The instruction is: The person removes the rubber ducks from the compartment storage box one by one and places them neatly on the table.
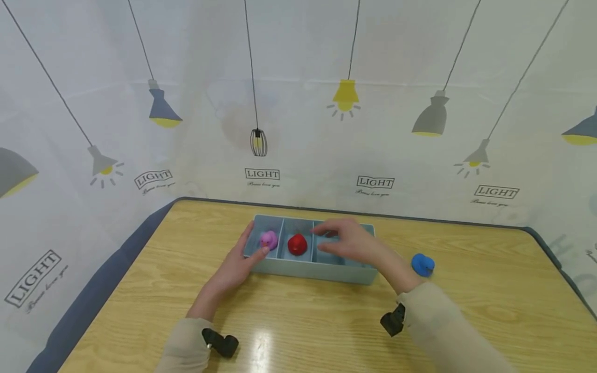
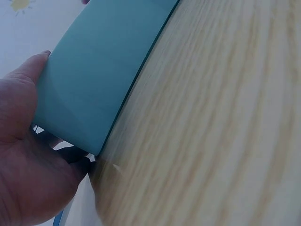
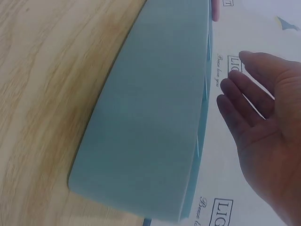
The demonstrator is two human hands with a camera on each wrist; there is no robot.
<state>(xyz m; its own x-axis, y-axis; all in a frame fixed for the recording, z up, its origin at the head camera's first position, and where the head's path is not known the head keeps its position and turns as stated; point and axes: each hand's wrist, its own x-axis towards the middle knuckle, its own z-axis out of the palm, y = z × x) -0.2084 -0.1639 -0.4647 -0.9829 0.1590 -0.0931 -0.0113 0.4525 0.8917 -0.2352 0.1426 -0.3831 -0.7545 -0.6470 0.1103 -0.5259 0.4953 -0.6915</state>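
Note:
A pale blue-green divided box [image 1: 308, 268] stands on the table, its long side towards me. My left hand [image 1: 233, 267] grips its left end, thumb over the front rim and fingers around the end wall. A pink toy duck [image 1: 269, 239] sits in the leftmost compartment, close to that thumb. In the compartment to its right lies a red rubber toy [image 1: 297, 244]. My right hand [image 1: 347, 241] hovers over the right-hand compartments, which it partly hides. In the right wrist view its fingers [image 3: 244, 101] are loosely spread and hold nothing.
A blue toy duck [image 1: 422, 264] lies on the wooden table [image 1: 298, 326], right of the box and close beside my right forearm. Behind the table's dark-edged far side hangs a white curtain [image 1: 308, 145] printed with lamps.

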